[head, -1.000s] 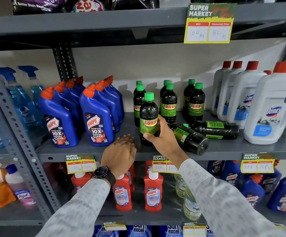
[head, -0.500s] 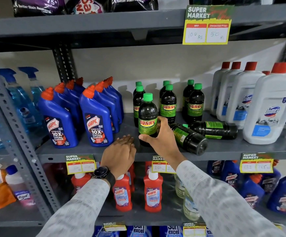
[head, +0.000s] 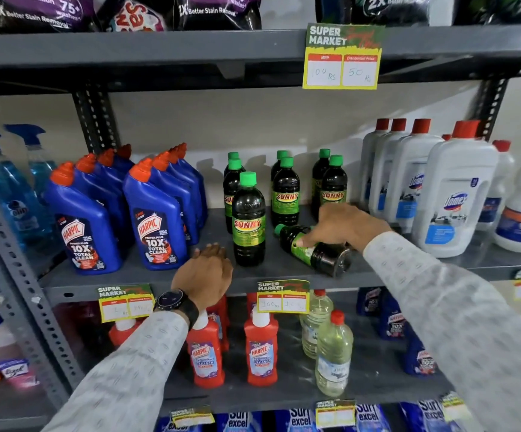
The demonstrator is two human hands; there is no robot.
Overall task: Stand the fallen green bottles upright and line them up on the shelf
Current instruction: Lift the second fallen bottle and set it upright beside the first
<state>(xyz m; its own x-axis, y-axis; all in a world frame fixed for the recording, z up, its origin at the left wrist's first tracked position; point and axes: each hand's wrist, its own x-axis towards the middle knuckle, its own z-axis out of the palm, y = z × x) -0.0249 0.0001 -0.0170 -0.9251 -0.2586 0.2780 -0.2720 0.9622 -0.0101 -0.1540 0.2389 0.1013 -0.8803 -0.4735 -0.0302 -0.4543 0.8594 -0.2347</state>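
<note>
Dark bottles with green caps and green "SUNNY" labels stand on the grey middle shelf (head: 147, 277). One upright green bottle (head: 248, 219) stands alone in front, with several more upright in rows behind it (head: 285, 194). A fallen green bottle (head: 321, 255) lies on its side, cap pointing back-left and base towards the shelf's front. My right hand (head: 343, 227) reaches over it, thumb on the label and fingers curled around its body. My left hand (head: 204, 272) rests palm down on the shelf's front edge, just left of the front bottle, holding nothing.
Blue Harpic bottles (head: 156, 219) crowd the shelf to the left and white Domex bottles (head: 455, 194) to the right. Red bottles (head: 260, 347) and clear ones stand on the shelf below. Price tags (head: 282, 296) hang on the shelf edges.
My right hand let go of the front upright bottle and moved right onto the fallen bottle. The front bottle now stands alone. My left hand stayed on the shelf edge.
</note>
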